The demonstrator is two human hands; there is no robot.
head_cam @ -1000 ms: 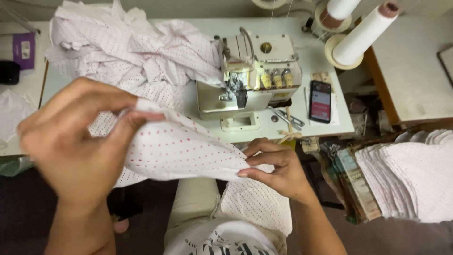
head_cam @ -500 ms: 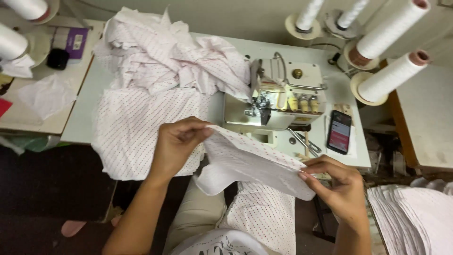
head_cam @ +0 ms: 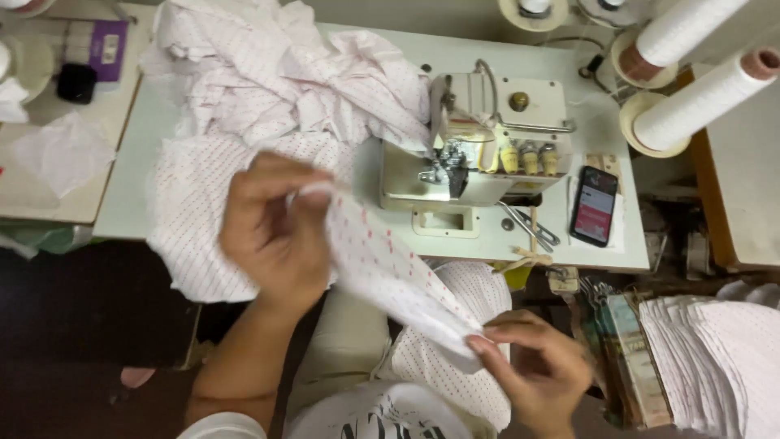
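Fabric (head_cam: 382,268), a soft, light dotted strip at frame centre below the serger (head_cam: 479,154), stretches between left hand (head_cam: 272,236) and right hand (head_cam: 536,366), each pinched shut on an end, probably best held by its edges.

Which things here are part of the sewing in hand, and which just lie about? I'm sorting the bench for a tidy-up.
In hand:
left hand
right hand
dotted white fabric piece stretched between them
sewing machine
heap of the same fabric

Lying about:
phone
scissors
purple box
thread cones
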